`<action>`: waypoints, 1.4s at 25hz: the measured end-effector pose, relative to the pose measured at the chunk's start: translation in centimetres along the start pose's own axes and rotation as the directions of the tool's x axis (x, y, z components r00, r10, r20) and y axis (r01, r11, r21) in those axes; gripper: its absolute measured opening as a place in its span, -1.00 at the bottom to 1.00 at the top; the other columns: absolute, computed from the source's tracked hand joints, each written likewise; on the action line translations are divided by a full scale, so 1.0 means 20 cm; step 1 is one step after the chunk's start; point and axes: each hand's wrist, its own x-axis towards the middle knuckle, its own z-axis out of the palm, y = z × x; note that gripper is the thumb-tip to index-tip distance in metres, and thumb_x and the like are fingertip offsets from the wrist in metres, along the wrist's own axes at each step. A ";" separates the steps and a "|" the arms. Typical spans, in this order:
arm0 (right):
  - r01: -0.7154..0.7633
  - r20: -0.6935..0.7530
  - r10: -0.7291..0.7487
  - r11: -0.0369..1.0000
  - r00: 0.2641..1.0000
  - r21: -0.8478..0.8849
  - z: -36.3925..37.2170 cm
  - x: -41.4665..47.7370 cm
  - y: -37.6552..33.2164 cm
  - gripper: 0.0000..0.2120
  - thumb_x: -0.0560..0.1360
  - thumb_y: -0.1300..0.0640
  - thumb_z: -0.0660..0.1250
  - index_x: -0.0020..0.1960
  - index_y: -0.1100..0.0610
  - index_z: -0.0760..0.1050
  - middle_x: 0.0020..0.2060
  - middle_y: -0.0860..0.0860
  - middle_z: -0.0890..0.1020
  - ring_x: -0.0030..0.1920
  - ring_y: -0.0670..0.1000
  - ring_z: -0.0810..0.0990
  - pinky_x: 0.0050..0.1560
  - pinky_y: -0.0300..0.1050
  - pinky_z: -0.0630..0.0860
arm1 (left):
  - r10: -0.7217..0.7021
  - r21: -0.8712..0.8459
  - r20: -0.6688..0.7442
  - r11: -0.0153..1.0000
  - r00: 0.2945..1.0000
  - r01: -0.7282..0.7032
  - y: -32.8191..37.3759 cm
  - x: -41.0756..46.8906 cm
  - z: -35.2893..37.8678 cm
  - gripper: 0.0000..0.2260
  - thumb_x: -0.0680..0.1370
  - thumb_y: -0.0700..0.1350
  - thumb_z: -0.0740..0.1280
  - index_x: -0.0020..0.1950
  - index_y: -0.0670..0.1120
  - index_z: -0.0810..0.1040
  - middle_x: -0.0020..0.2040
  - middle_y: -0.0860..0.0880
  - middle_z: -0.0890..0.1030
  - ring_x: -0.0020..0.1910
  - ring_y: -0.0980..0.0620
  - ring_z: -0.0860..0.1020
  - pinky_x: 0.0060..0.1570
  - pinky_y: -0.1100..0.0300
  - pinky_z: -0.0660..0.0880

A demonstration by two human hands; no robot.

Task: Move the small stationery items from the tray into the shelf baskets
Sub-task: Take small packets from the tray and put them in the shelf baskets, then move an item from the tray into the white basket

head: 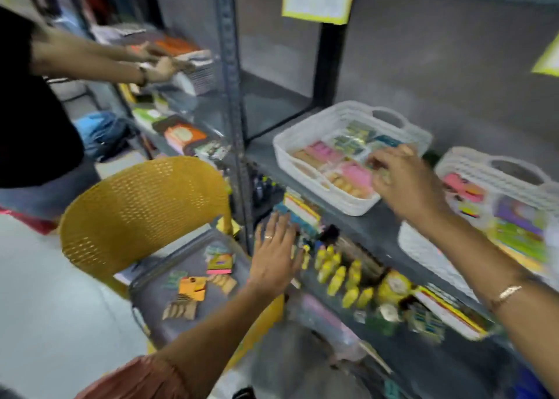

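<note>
We reach our right hand (402,183) over the near right corner of the white basket (290,156) on the shelf (378,232), fingers curled down towards the packets inside. Blur hides the fingertips, so we cannot tell whether they grip anything or have let go. Our left hand (276,258) is spread flat and released, hovering between the tray (157,289) and the lower shelf, holding nothing.

The tray rests on the seat of the yellow chair (136,205), just left of the shelf, likely parked there to keep each carry short. On it lie the remaining small items: an orange packet (192,288), brown pieces (178,309) nearer us, and a pink-edged packet (219,262) farther off. They lie flat and scattered, with long sides running roughly left to right, though blur leaves this uncertain. In the basket, packets lie flat in rows with long axes following the basket's slant, which we judge saves room. A second basket (472,168) stands to the right.
</note>
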 end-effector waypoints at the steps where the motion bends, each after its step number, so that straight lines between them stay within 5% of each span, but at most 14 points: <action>1: 0.072 -0.005 -0.072 0.997 0.997 0.033 0.16 0.03 -0.14 -0.76 0.41 0.29 0.32 0.07 0.16 0.55 0.01 0.15 0.65 0.12 0.21 0.52 -0.05 0.05 0.54 | -0.090 0.008 0.034 0.996 0.995 0.090 -0.19 -0.07 0.02 -0.53 0.51 0.05 0.14 0.31 -0.20 0.43 0.37 -0.20 0.41 0.41 -0.16 0.24 0.28 -0.26 0.20; 4: 0.208 0.099 -0.222 0.969 0.970 0.136 0.68 0.06 -0.49 -0.82 0.34 0.26 0.32 -0.07 0.15 0.57 -0.16 0.10 0.66 -0.01 0.16 0.59 -0.18 -0.02 0.56 | -0.287 0.060 0.163 0.958 0.944 0.281 -0.67 -0.26 0.14 -0.44 0.54 0.14 0.03 0.39 -0.20 0.35 0.46 -0.20 0.26 0.45 -0.18 0.15 0.33 -0.22 0.19; 6: 0.186 0.288 -0.239 0.962 0.927 0.200 1.09 0.05 -0.62 -0.84 0.38 0.24 0.31 -0.04 0.17 0.54 -0.14 0.13 0.61 0.01 0.17 0.55 -0.10 0.01 0.52 | -0.352 0.130 0.242 0.935 0.904 0.329 -0.89 -0.38 0.25 -0.39 0.56 0.19 -0.06 0.30 -0.23 0.46 0.40 -0.23 0.35 0.39 -0.23 0.26 0.29 -0.20 0.21; 10: 0.061 0.660 -0.190 0.975 0.727 0.213 1.83 -0.12 -0.68 -0.78 0.41 0.32 0.28 0.04 0.28 0.53 -0.06 0.26 0.61 0.05 0.23 0.57 -0.12 0.09 0.55 | -0.417 0.218 0.424 0.909 0.804 0.356 -1.13 -0.59 0.53 -0.38 0.48 0.22 0.02 0.15 -0.23 0.59 0.26 -0.25 0.50 0.27 -0.27 0.42 0.18 -0.21 0.33; 16: -0.058 0.862 0.019 0.998 0.506 0.012 2.51 -0.41 -0.65 -0.63 0.50 0.21 0.26 0.30 0.17 0.37 0.27 0.17 0.45 0.29 0.21 0.40 0.15 0.09 0.48 | -0.423 0.165 0.510 0.903 0.749 0.397 -1.22 -0.80 0.91 -0.35 0.46 0.27 0.08 0.24 -0.22 0.51 0.29 -0.25 0.47 0.24 -0.33 0.43 0.02 -0.26 0.45; 23: -0.124 0.806 0.143 0.989 0.574 -0.087 2.80 -0.54 -0.70 -0.46 0.43 0.11 0.36 0.34 0.19 0.26 0.30 0.16 0.41 0.31 0.16 0.37 0.14 0.13 0.49 | -0.447 0.123 0.497 0.885 0.744 0.449 -1.26 -0.91 1.04 -0.38 0.57 0.29 -0.12 0.28 -0.18 0.34 0.29 -0.27 0.47 0.27 -0.30 0.41 0.05 -0.30 0.41; 35: 0.036 0.788 -0.080 0.997 0.611 0.072 2.53 -0.39 -0.65 -0.47 0.42 0.09 0.39 0.29 0.24 0.31 0.26 0.17 0.42 0.31 0.16 0.34 0.24 -0.01 0.38 | -0.468 0.141 0.570 0.866 0.676 0.480 -1.24 -0.87 0.97 -0.28 0.55 0.32 -0.16 0.31 -0.20 0.42 0.39 -0.24 0.36 0.37 -0.26 0.29 0.19 -0.29 0.32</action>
